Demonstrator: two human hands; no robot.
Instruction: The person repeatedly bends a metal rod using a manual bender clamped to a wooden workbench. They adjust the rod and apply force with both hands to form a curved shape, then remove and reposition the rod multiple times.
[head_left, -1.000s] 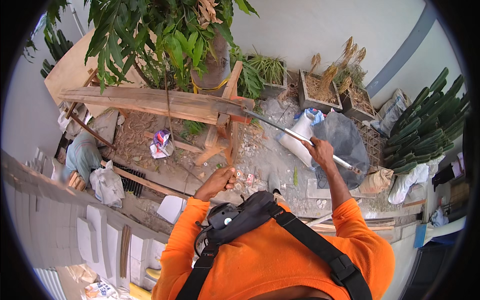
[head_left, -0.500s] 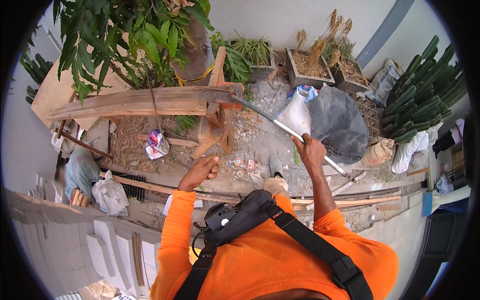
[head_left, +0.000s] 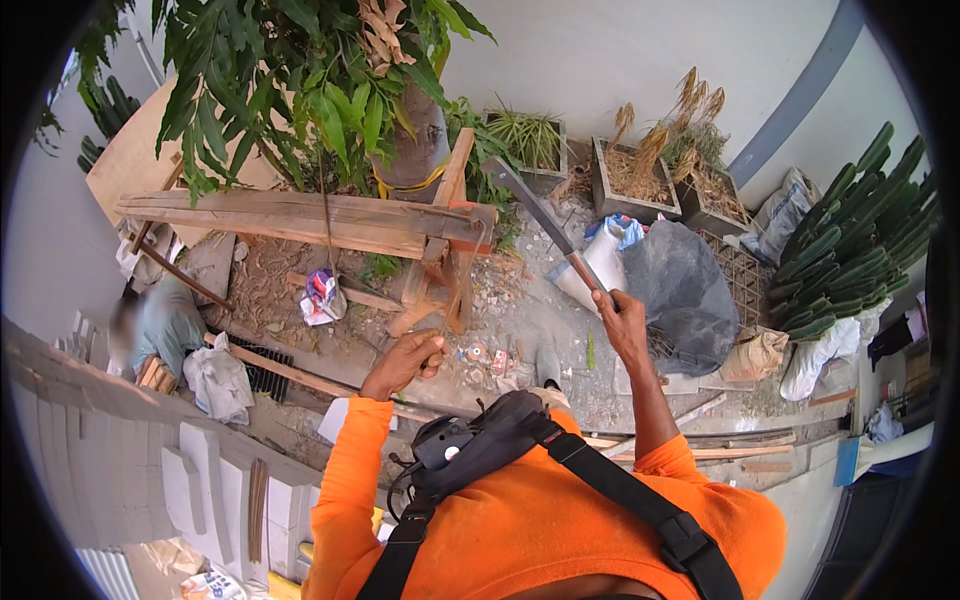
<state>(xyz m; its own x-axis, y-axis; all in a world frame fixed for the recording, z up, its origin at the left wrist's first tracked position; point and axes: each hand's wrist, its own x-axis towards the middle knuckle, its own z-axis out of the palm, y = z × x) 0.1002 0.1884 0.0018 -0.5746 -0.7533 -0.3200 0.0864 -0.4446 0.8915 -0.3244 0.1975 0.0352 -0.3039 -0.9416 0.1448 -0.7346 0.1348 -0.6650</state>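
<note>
My right hand (head_left: 625, 322) grips a long, narrow bar-like tool (head_left: 535, 212) with a flat dark grey far part and a brownish part near the fist. Its exact kind I cannot make out. The tip slants up and left, in view above the right end of the wooden beam (head_left: 280, 222). That thick beam rests on a wooden trestle (head_left: 455, 165) with a reddish-orange piece at its end. My left hand (head_left: 405, 364) hovers in front of the trestle, fingers curled closed; anything inside them is hidden. A cord (head_left: 326, 215) crosses the beam, with a colourful bag (head_left: 322, 297) below.
A leafy tree (head_left: 415, 130) stands behind the beam. Planters (head_left: 635, 185), a white sack (head_left: 605, 260), a dark plastic sheet (head_left: 680, 290) and a cactus (head_left: 840, 230) line the right. Planks (head_left: 300, 378) lie across the ground near me. A person (head_left: 165, 330) is at far left.
My right hand has turned and lifted the tool; its tip has come away from the beam's end, upward. My left hand stays curled. The whole view has shifted slightly.
</note>
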